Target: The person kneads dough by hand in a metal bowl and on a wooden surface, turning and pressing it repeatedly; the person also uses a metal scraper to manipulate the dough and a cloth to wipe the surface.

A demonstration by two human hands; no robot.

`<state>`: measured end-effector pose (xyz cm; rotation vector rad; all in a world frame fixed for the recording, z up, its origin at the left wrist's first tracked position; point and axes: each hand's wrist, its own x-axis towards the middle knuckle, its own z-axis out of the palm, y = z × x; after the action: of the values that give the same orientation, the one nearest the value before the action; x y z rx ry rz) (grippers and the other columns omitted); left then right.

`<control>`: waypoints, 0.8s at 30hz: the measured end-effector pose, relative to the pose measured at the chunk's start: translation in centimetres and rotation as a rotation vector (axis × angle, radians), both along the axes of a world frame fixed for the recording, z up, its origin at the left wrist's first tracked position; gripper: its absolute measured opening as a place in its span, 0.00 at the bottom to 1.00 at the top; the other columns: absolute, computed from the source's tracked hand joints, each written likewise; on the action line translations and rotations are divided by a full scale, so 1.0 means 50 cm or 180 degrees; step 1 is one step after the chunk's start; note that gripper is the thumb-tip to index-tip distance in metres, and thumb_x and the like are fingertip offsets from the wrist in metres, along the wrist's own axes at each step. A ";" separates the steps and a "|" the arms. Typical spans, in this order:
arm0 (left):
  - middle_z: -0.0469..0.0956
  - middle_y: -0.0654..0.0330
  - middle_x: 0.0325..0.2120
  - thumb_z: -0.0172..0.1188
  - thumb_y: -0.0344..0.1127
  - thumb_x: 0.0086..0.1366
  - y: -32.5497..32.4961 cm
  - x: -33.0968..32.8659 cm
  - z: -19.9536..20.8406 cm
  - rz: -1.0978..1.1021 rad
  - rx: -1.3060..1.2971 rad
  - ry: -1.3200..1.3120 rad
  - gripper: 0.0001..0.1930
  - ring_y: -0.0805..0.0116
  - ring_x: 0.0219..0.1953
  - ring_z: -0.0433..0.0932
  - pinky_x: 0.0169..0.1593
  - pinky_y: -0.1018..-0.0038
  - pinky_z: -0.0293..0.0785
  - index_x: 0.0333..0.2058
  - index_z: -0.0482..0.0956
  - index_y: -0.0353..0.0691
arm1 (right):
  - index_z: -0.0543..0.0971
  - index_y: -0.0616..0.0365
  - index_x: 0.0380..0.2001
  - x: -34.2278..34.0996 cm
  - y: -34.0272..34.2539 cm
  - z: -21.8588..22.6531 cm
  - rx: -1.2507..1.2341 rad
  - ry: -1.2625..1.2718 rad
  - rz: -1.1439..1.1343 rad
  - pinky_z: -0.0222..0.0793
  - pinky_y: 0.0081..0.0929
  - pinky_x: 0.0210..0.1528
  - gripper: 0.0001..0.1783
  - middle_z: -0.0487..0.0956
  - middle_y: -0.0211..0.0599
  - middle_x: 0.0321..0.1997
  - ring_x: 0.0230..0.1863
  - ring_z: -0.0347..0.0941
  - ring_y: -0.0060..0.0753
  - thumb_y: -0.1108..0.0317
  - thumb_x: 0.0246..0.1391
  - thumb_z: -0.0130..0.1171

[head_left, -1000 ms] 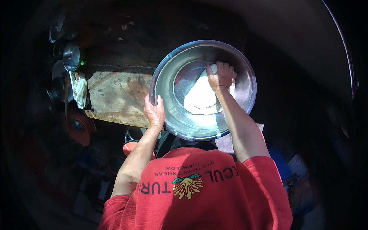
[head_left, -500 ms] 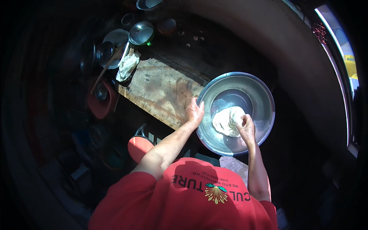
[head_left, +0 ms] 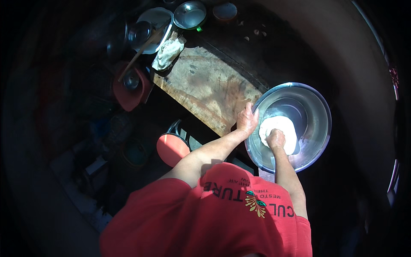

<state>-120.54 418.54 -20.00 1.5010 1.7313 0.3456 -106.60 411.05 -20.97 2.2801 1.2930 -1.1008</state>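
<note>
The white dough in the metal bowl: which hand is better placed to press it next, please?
Probably the right hand: it is on the white dough, inside the metal bowl. The left hand grips the bowl's rim, away from the dough.

The worktop [head_left: 205, 81] is a slab of worn wood, pale where the sun catches it, blotched with dark stains and browner along the near edge. Beyond a dark line running lengthwise, it sinks into shadow. A crumpled whitish cloth [head_left: 168, 53] lies at the left end of the lit wood. Just past that I can make out a round metal bowl [head_left: 189, 15] with a bit of green at its rim, and a reddish bowl [head_left: 225, 12]. A few small pale bits [head_left: 256, 32] are scattered over the shaded part. By the right end is a big steel basin [head_left: 317, 124]; whether the wood bears it, I can't tell.
</note>
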 end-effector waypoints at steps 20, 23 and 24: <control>0.78 0.46 0.27 0.58 0.42 0.57 0.005 0.008 -0.016 -0.0042 0.0159 0.0292 0.17 0.46 0.32 0.78 0.39 0.57 0.72 0.40 0.70 0.37 | 0.80 0.57 0.26 0.048 -0.164 0.024 0.0589 0.0034 -0.0733 0.71 0.41 0.38 0.08 0.78 0.52 0.27 0.34 0.77 0.52 0.70 0.41 0.53; 0.78 0.46 0.28 0.58 0.42 0.56 -0.005 0.013 -0.012 -0.0123 0.0231 0.0404 0.18 0.47 0.33 0.78 0.40 0.58 0.72 0.40 0.70 0.36 | 0.80 0.60 0.29 0.039 -0.151 -0.003 0.0244 0.0067 -0.0664 0.72 0.39 0.42 0.10 0.79 0.53 0.32 0.38 0.77 0.51 0.71 0.42 0.53; 0.78 0.46 0.28 0.58 0.42 0.56 -0.003 0.013 -0.020 -0.0138 0.0302 0.0398 0.18 0.47 0.34 0.78 0.40 0.58 0.72 0.40 0.70 0.36 | 0.80 0.60 0.29 0.040 -0.145 -0.011 0.0215 0.0096 -0.0696 0.72 0.39 0.42 0.10 0.79 0.54 0.33 0.39 0.77 0.51 0.71 0.42 0.52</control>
<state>-119.88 418.41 -20.99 1.6568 1.7981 0.3211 -104.60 403.79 -21.54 2.5119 1.1278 -1.1820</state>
